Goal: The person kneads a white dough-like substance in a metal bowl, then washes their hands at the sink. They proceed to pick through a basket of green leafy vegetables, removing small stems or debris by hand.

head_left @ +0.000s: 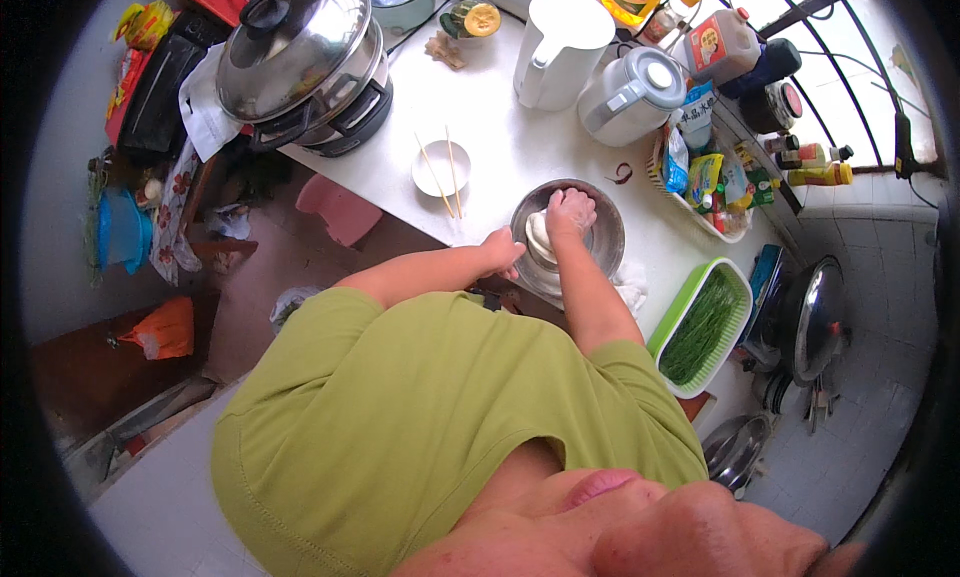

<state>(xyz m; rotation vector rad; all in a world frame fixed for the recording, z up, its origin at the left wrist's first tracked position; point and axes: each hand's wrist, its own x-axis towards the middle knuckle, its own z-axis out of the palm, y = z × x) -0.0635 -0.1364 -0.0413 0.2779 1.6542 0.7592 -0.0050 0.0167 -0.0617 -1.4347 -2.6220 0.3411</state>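
Observation:
A stainless steel bowl (611, 236) sits near the front edge of the white tabletop, with a pale lump of dough (538, 236) inside. My left hand (504, 253) grips the bowl's left rim. Over the dough's right side, my right hand (570, 213) presses down with curled fingers; its fingertips are hidden. Left of the bowl stands a small white bowl (435, 181) with a pair of chopsticks (452, 164) laid across it. A white cloth (631, 288) lies against the steel bowl's lower right side.
A lidded electric pot (322, 82) stands at the back left. Behind are a white pitcher (559, 59) and a lidded jug (634, 101). A basket of packets (712, 179) and a green basin of leafy greens (701, 329) are on the right. A red chili (621, 174) lies nearby.

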